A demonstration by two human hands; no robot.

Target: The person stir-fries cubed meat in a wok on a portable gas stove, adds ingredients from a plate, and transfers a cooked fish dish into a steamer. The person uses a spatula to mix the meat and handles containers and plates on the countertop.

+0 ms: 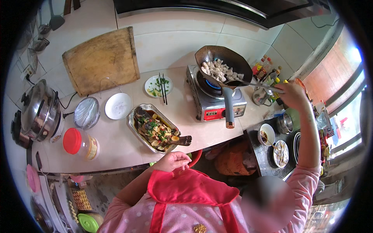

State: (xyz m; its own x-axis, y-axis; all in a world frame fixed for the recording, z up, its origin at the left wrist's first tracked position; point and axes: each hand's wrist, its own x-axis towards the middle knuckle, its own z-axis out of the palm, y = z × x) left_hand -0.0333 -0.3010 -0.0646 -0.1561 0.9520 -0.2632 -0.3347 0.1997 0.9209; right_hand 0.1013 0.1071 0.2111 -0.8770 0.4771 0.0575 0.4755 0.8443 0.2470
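My right hand (293, 94) grips the handle of a metal cooking utensil (263, 86), whose head reaches into the wok (244, 65). Pale chunks of food (218, 70) lie in the wok, and I cannot tell whether the utensil is a ladle or a spatula. The wok rests on a portable gas stove (209, 109), over a blue flame, its grey handle (228, 102) towards me. My left hand (172, 162) hovers before my red apron (189, 186), fingers curled, with nothing visible in it. Just beyond it, a cooked whole fish (157, 128) fills a patterned dish (135, 134).
Black chopsticks (162, 87) cross a plate of chopped scallions (154, 91). A white bowl (118, 106), a covered bowl (86, 113), a red-lidded jar (87, 145) and a steel pot (40, 113) stand left. Sauce bottles (265, 68) and a metal pitcher (259, 96) flank the stove's right.
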